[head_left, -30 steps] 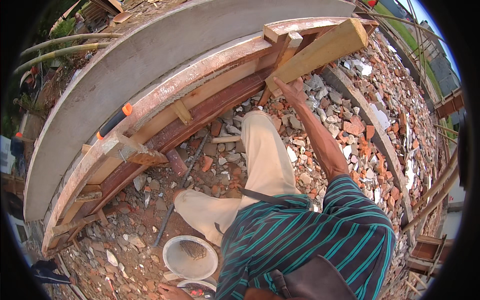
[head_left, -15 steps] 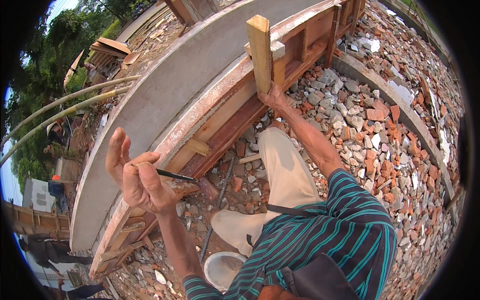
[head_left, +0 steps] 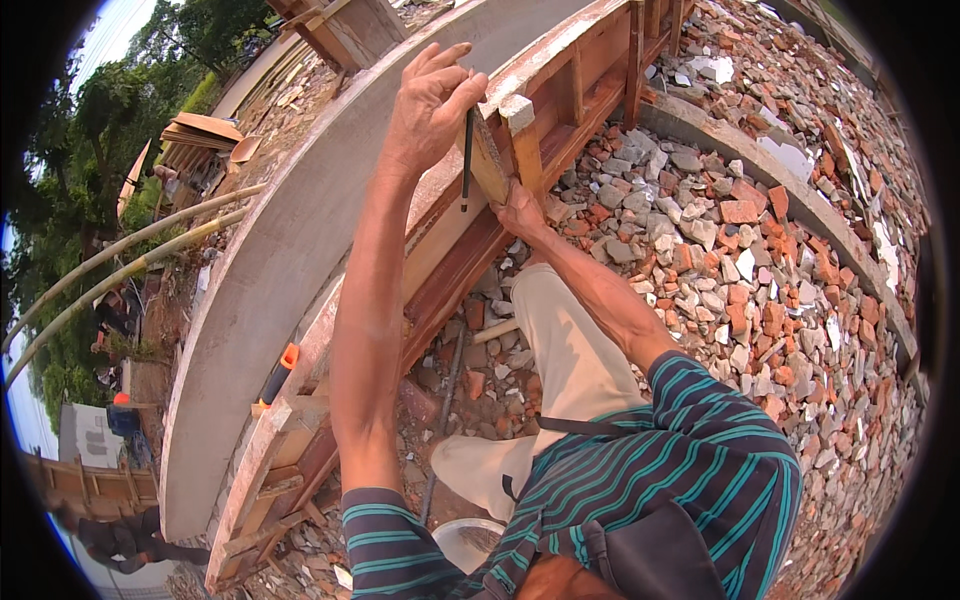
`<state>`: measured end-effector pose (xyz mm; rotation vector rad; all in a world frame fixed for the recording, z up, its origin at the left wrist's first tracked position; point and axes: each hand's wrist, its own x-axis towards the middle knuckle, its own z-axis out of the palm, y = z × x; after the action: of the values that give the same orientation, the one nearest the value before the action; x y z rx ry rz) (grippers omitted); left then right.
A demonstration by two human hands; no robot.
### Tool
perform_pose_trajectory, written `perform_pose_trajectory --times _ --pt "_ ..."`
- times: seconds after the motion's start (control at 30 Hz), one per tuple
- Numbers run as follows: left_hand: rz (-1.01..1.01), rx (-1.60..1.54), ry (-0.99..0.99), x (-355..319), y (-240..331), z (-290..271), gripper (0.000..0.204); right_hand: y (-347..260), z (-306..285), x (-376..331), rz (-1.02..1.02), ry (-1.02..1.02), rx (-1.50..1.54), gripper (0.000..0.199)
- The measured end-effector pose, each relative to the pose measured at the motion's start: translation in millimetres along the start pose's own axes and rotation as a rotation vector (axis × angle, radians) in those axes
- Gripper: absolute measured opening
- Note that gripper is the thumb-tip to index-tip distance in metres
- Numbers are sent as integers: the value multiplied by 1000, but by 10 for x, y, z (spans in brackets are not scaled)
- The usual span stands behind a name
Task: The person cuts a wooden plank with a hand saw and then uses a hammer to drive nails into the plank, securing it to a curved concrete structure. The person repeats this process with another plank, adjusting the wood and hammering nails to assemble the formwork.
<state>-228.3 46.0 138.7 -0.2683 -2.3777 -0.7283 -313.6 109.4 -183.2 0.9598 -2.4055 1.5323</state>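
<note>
Left hand half-curled, pinching a slim dark stick; right hand closed round a wooden block's lower end, at the curved formwork. Block looks placed but hand-supported; fixing can't be made out. Broken-brick rubble ground, grey curved wall, outdoors, trees far left.
</note>
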Motion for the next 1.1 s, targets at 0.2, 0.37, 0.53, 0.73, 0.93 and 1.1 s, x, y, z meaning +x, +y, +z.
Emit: perform_pose_trajectory --times 0.2,0.37,0.53,0.73,0.93,1.1 --pt "32 -130 17 5 22 -26 36 -714 -1013 88 83 -154 74 37" --pt "38 -180 17 36 15 -21 33 -1776 -1751 172 -145 -33 799 32" --pt "-139 -280 -63 52 31 -21 36 -2033 -1762 310 -114 -218 859 24" --pt "79 -158 -46 113 -68 -7 18 -1694 -1469 -120 104 136 1053 23" --pt "232 20 -6 64 -173 -27 34 -1300 -529 -1072 557 -60 1080 26" --pt "246 170 151 41 -47 36 52 -1268 180 -690 680 46 1232 26"
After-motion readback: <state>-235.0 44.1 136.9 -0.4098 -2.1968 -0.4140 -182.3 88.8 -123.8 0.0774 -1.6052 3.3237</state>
